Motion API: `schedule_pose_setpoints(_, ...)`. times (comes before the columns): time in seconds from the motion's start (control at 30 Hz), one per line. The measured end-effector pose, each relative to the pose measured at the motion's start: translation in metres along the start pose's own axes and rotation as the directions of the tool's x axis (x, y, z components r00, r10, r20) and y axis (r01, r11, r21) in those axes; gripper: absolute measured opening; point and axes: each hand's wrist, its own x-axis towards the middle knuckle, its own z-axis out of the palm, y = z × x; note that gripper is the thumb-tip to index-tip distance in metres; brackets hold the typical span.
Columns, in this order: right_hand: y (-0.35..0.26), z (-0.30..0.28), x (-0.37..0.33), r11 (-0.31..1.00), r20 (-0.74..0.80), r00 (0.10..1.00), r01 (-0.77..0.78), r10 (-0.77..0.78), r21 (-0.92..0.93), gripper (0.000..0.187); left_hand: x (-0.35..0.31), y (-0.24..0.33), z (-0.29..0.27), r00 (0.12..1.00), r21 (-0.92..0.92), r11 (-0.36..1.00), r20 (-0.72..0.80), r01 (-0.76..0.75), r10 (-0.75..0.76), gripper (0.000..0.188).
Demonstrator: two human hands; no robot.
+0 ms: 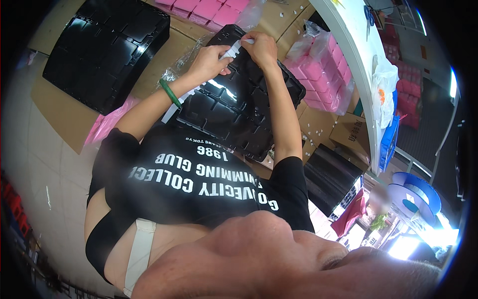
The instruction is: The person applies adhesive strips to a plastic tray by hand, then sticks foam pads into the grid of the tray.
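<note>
A long white strip with a notched edge (232, 51) is stretched between my two hands over a black moulded plastic tray (239, 92). My left hand (210, 66) has its fingers closed on the strip, near the tray's far left side. Beyond it, at the tray's far end, my right hand (261, 49) pinches the strip's upper part. White banding also shows below my left wrist, passing behind the forearm; whether it is the same piece I cannot tell. A green bangle (170, 93) circles my left wrist.
To the left stands a stack of black trays (107, 55). Pink blocks in clear plastic (318, 72) lie at the right, with more pink blocks (206, 11) at the far side. Cardboard (64, 112) lies underneath. A white table edge (356, 65) curves along the right, near a cardboard box (350, 134).
</note>
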Motion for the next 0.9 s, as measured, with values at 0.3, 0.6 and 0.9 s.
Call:
schedule_pose_setpoints(0.3, -0.011, -0.005, 0.001, 0.982, 0.045, 0.998, 0.053, -0.046, -0.182, 0.021, -0.008, 0.013, 0.0, 0.991, 0.253, 0.958, 0.048, -0.132, 0.124, 0.044)
schedule_pose_setpoints(0.6, -0.023, -0.009, 0.003, 0.969, 0.052, 0.998, 0.047, -0.035, -0.242, 0.017, 0.006, 0.008, 0.009, 0.963, 0.679, 0.7, 0.039, -0.22, 0.265, 0.042)
schedule_pose_setpoints(0.9, -0.01, -0.009, 0.017, 0.977, 0.128, 0.991, 0.073, -0.047, -0.202, 0.023, 0.009, 0.015, 0.02, 0.984, 0.814, 0.558, 0.092, -0.162, 0.152, 0.047)
